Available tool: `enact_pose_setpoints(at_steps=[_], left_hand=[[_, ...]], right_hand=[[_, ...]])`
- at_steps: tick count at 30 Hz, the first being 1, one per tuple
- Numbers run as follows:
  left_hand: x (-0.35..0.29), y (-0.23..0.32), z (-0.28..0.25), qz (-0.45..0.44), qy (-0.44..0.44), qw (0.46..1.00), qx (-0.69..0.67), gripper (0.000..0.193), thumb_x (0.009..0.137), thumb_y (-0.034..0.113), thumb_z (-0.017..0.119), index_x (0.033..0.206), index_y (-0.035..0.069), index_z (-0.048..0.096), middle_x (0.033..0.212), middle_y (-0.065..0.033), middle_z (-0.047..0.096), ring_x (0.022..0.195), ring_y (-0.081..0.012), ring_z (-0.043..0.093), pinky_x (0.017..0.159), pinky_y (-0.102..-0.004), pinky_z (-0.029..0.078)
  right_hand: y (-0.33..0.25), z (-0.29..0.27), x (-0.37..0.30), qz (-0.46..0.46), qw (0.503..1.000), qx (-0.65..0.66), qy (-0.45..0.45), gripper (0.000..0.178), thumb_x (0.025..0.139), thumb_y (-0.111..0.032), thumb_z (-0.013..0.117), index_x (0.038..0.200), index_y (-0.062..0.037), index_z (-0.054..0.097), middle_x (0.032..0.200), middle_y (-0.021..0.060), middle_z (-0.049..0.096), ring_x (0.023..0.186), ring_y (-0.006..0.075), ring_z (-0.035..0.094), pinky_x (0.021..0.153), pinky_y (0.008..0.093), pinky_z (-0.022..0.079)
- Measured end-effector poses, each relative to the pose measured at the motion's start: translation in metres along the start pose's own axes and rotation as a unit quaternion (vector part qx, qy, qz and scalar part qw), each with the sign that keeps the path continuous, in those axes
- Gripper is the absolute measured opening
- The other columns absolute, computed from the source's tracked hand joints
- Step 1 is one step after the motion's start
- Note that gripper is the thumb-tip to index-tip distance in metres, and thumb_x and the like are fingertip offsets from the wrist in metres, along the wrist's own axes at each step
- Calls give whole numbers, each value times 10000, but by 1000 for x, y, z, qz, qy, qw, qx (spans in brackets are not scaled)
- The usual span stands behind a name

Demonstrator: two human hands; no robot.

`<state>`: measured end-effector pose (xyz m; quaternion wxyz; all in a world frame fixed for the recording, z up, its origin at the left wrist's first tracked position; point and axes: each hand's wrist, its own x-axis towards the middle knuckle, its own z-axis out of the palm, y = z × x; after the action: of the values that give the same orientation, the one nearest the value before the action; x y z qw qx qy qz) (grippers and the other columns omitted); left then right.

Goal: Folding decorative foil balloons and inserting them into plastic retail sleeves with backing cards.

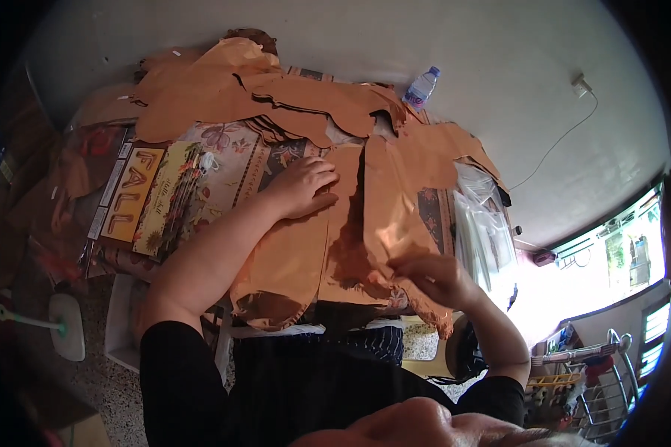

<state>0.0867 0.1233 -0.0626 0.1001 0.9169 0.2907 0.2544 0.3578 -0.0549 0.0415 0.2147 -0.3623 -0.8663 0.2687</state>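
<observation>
Flat, uninflated copper-coloured foil balloons cover much of the table in front of me. My left hand [306, 188] rests on one foil balloon [287, 257] near the middle, its fingers loosely stretched and lying on the foil. Nearer the front edge, on the right, my right hand [436, 279] pinches the lower end of a long foil balloon [391, 194], whose surface is creased and shiny there. A dark, wrinkled gap shows between these two pieces. The tips of my right fingers are partly hidden by the foil.
More foil balloons [194, 93] are piled at the back. Printed packs [130, 197] lie left on the patterned tablecloth [227, 160]. A water bottle [422, 88] stands by the wall. Clear plastic bags [484, 238] sit right; a white cable [559, 141] hangs beyond.
</observation>
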Motion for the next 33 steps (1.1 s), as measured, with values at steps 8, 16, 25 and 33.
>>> enact_pose_setpoints(at_steps=[8,16,25,33], left_hand=[[-1,-1,4,-16,22,1000,-16,408,889,314,606,1190,38,600,1330,-126,516,1266,-303,433,1056,-409,356],[-1,-2,7,2,24,1000,-12,428,884,307,609,1220,43,584,1337,-124,507,1270,-306,429,1061,-413,348],[-3,-2,4,-19,16,1000,-11,437,883,310,615,1246,70,576,1347,-117,501,1280,-289,430,1069,-401,350],[0,-3,4,2,36,999,-5,425,898,364,585,1198,64,597,1287,-119,534,1223,-284,469,1032,-400,379]], right_hand=[[-18,23,-11,-46,983,102,-147,200,840,27,614,1037,29,651,1073,151,668,975,298,652,844,353,517],[-11,-43,0,169,910,338,-170,336,799,-103,739,1059,95,662,962,189,702,596,144,656,521,262,511],[7,-66,-29,-105,868,482,-57,139,887,40,550,893,135,651,865,241,677,498,147,599,437,246,463],[99,-27,9,258,942,21,216,199,862,-148,634,932,37,658,720,76,644,663,126,605,611,266,487]])
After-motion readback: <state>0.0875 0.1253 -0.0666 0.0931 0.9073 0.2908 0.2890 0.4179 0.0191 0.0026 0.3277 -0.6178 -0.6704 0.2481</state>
